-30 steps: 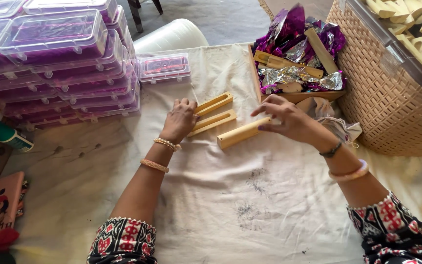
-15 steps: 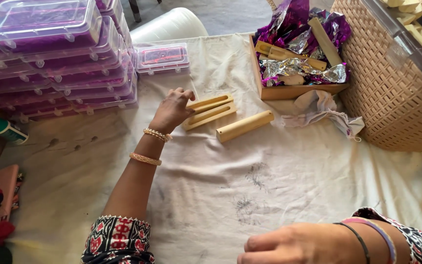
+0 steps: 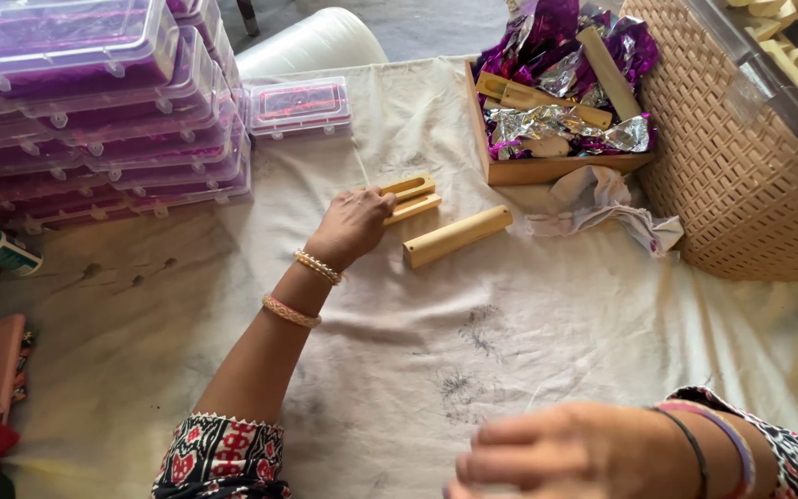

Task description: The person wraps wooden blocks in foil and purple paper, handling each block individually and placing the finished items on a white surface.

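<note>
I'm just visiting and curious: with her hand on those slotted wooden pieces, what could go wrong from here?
1. The left hand covers the two slotted wooden pieces; a nudge might knock them out of line or into the wooden bar beside them.
2. That bar looks rounded, so it may roll on the cloth.
3. The right hand is low and blurred at the frame's edge, away from the pieces; only one hand steadies them.

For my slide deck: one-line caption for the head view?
Left hand rests on two slotted wooden pieces on a white cloth, beside a wooden block.
</note>
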